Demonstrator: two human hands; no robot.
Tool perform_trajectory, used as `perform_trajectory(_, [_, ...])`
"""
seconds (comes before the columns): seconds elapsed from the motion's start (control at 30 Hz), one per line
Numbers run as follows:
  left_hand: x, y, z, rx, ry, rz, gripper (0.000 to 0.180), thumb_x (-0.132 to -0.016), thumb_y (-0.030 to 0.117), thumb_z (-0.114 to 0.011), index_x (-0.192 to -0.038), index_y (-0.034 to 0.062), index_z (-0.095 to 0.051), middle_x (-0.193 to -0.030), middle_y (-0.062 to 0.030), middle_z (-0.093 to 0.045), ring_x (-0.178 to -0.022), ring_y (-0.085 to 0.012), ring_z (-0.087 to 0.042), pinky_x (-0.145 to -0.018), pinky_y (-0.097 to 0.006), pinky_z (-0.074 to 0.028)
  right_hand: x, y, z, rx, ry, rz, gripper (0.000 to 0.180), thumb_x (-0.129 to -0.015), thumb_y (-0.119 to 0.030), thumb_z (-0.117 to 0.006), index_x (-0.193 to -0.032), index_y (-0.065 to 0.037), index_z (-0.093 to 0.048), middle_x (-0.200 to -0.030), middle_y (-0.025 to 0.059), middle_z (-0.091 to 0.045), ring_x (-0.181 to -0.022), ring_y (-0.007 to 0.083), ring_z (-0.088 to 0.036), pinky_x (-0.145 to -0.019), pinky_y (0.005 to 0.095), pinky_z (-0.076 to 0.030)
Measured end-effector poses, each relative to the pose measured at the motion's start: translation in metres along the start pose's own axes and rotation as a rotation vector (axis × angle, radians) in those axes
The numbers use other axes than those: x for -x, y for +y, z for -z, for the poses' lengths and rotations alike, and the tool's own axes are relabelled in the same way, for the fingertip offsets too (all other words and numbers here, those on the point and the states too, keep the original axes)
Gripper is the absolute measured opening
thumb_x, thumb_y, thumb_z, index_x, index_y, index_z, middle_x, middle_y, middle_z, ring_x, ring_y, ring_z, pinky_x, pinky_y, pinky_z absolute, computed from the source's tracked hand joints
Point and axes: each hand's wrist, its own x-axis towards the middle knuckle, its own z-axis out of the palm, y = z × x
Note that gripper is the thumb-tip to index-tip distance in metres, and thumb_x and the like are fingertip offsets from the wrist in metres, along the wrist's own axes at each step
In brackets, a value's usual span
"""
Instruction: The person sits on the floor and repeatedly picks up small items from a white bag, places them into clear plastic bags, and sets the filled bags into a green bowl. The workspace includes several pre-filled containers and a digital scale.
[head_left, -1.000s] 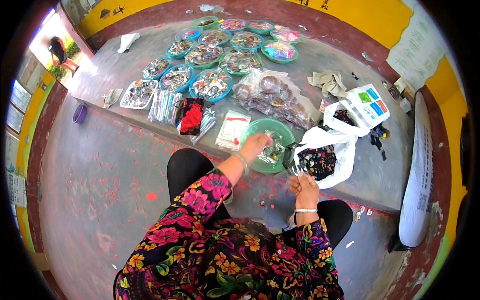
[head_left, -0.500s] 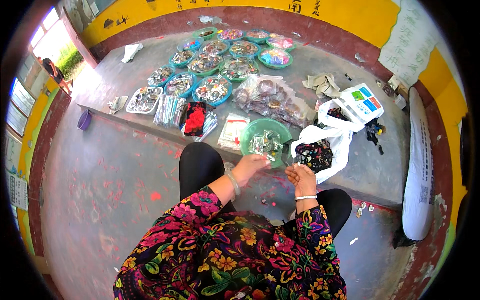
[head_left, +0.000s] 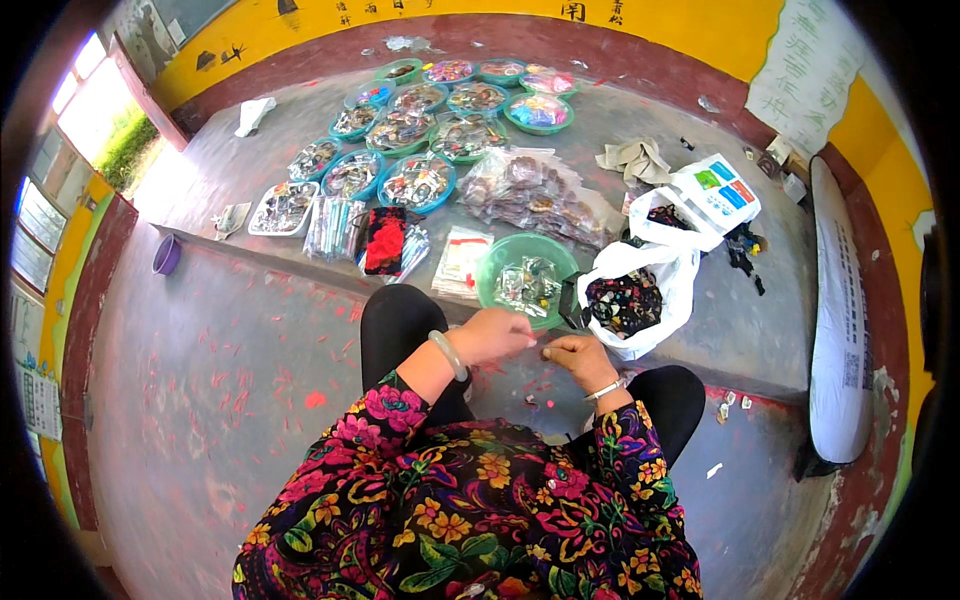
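Observation:
My left hand [head_left: 492,337] is closed in a pinch just in front of the light green basin [head_left: 488,262]. Close by on its right, my right hand [head_left: 582,361] has thumb and forefinger pressed together, pointing toward the left fingertips. Whatever either pinch holds is too small to make out. Inside the basin lie several small clear packets [head_left: 528,287] with dark and silvery bits. A white plastic bag [head_left: 680,300] full of small dark, multicoloured pieces stands open to the right of the basin.
Farther back on the raised ledge stand several round basins [head_left: 418,183] of small packets. Clear bags of brown items [head_left: 535,195], a stack of white-and-red packets [head_left: 462,262] and a red-and-black pouch [head_left: 385,240] lie nearer. A purple bucket [head_left: 167,255] sits at far left.
Both hands have drawn back slightly from the basin and closer together; the small pale item at my left fingertips no longer shows. A person by the left doorway is out of view.

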Motion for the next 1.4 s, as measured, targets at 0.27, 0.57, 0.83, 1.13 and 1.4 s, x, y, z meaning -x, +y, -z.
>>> perform_trajectory(0.27, [-0.006, -0.019, -0.027, 0.771, 0.117, 0.1, 0.01, -0.082, 0.01, -0.06, -0.085, 0.0006, -0.062, -0.081, -0.0039, -0.062, -0.074, -0.0094, -0.057, -0.069, -0.022, -0.045, -0.006, 0.008, -0.003, -0.599, 0.169, -0.109, 0.015, -0.078, -0.01, -0.064, -0.085, 0.004, -0.064, -0.074, 0.008, -0.064, -0.065, 0.0114, -0.059, -0.062, 0.0214, -0.046])
perform_trajectory(0.57, [-0.014, -0.023, -0.03, 0.865, 0.103, 0.145, 0.011, -0.082, 0.012, -0.059, -0.085, 0.0019, -0.062, -0.08, -0.0039, -0.062, -0.066, -0.0085, -0.054, -0.062, -0.021, -0.044, -0.009, 0.016, -0.002, -0.543, 0.18, -0.057, 0.01, -0.073, -0.004, -0.066, -0.08, 0.003, -0.066, -0.074, 0.0072, -0.064, -0.066, 0.012, -0.058, -0.065, 0.0226, -0.046])
perform_trajectory(0.83, [-0.012, -0.018, -0.033, 1.017, 0.047, 0.196, 0.011, -0.083, 0.012, -0.058, -0.09, 0.0032, -0.06, -0.083, -0.0041, -0.062, -0.069, -0.0094, -0.057, -0.06, -0.021, -0.045, -0.006, 0.009, -0.004, -0.476, 0.184, -0.016, 0.009, -0.071, -0.004, -0.067, -0.078, 0.003, -0.066, -0.073, 0.0065, -0.064, -0.066, 0.0105, -0.058, -0.065, 0.0221, -0.046])
perform_trajectory(1.13, [-0.012, -0.016, -0.034, 1.176, -0.031, 0.184, 0.011, -0.085, 0.011, -0.054, -0.092, 0.0037, -0.059, -0.089, -0.0043, -0.06, -0.08, -0.0127, -0.059, -0.068, -0.024, -0.05, -0.007, 0.012, -0.006, -0.528, 0.173, -0.013, 0.005, -0.071, -0.003, -0.067, -0.072, 0.001, -0.064, -0.069, 0.0039, -0.063, -0.063, 0.0074, -0.054, -0.06, 0.0199, -0.043])
perform_trajectory(1.4, [-0.012, -0.012, -0.032, 1.244, -0.054, 0.204, 0.025, -0.085, 0.015, -0.057, -0.107, 0.0029, -0.056, -0.095, -0.0044, -0.059, -0.085, -0.0131, -0.058, -0.074, -0.026, -0.048, -0.007, 0.008, -0.006, -0.145, 0.234, 0.028, 0.01, -0.067, -0.007, -0.069, -0.066, -0.001, -0.062, -0.061, -0.0002, -0.059, -0.055, 0.0044, -0.048, -0.052, 0.0214, -0.039])
